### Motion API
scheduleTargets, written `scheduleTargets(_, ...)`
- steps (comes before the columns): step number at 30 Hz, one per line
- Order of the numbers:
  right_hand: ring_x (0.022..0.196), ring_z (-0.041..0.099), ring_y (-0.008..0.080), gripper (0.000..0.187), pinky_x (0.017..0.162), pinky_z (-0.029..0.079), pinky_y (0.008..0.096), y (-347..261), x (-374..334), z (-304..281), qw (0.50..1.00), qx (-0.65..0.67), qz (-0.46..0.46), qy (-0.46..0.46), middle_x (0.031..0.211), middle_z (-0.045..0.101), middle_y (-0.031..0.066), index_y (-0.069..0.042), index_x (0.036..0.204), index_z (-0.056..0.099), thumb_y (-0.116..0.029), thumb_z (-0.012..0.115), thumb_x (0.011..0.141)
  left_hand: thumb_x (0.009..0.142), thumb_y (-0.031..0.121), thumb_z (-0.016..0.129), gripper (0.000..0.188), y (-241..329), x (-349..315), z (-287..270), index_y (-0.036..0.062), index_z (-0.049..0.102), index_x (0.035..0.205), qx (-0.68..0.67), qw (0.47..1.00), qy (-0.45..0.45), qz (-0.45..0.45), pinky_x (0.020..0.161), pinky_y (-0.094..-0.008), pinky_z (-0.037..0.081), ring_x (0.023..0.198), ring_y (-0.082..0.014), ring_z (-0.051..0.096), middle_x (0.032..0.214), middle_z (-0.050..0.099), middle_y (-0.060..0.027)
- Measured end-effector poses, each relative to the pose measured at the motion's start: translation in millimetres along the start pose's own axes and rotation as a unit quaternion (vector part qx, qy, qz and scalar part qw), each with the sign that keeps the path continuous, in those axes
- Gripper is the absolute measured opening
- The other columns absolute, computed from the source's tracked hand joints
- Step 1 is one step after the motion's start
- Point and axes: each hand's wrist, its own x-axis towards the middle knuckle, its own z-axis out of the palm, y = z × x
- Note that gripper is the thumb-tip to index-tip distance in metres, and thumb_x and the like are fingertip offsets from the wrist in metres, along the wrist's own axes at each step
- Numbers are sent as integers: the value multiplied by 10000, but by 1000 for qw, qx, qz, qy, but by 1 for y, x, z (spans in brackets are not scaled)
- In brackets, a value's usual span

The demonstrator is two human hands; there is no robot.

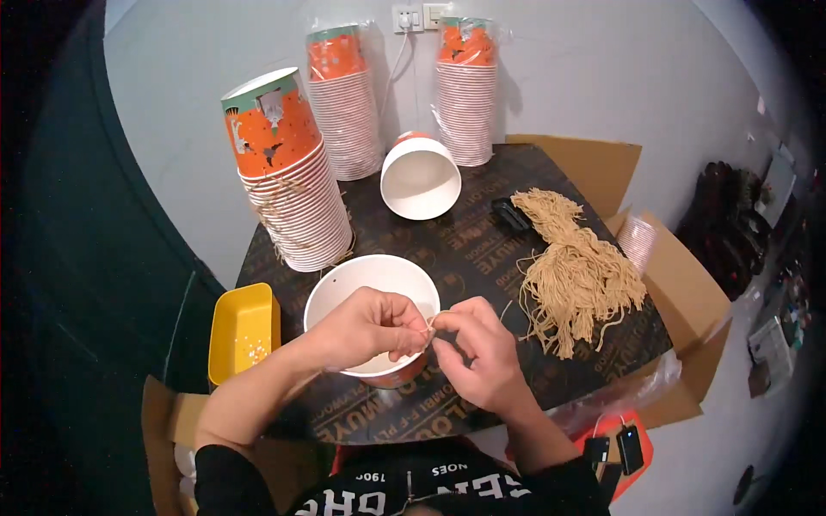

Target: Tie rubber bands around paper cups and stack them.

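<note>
A white paper tub (335,297) stands upright at the near middle of the table, with a small dark hole in its far left wall. Over its right rim my two hands meet fingertip to fingertip. My left hand (370,325), reaching across the opening, is closed in a pinch on a thin tan cord. Just right of the rim my right hand (477,353) pinches the same cord (441,313), a bit of which shows between the fingers. Most of the cord is hidden by my fingers. A heap of tan cords (576,279) lies to the right.
A yellow tray (220,331) holding small pale and orange bits sits at the left. Behind it leans a tall stack of orange-and-green tubs (297,206); two bagged stacks (344,120) stand by the wall. One tub (422,181) lies on its side. Cardboard boxes (688,284) flank the table.
</note>
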Motion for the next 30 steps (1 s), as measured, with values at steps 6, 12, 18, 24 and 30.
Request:
scheduleTargets(6,772,651,309,164,641,525,374,4,1,7,1000,15,-8,-6,948,585,138,-41,978,610,-15,664,826,893,18,675,63,-4,1,0,-39,650,900,5,1000,-7,5,593,-222,457,655,-88,573,771,647,-46)
scheduleTargets(12,609,483,106,118,533,382,246,5,-2,12,999,36,-22,20,871,544,70,-7,911,600,73,627,828,881,-31,639,65,-3,-1,3,-26,574,884,-12,1000,8,3,583,-219,465,654,-105,587,798,649,-80)
scheduleTargets(18,638,566,162,123,548,440,279,5,-7,12,998,31,-61,18,874,563,99,-12,919,605,71,620,830,858,-73,604,80,0,1,4,-24,544,877,-23,999,35,-22,613,-236,482,666,-121,592,799,649,-97)
scheduleTargets(24,684,611,210,130,585,484,295,11,-4,5,994,4,-112,17,887,591,129,-1,944,645,64,636,832,848,-78,624,92,3,-1,5,-15,559,868,48,998,32,-21,624,-242,480,675,-115,588,789,637,-77)
scheduleTargets(30,736,640,236,165,624,500,296,16,-6,12,999,-5,-50,15,907,616,146,20,1005,655,74,613,855,852,-64,647,105,-1,-5,6,10,572,850,55,998,27,1,662,-233,477,712,-101,583,797,634,-49)
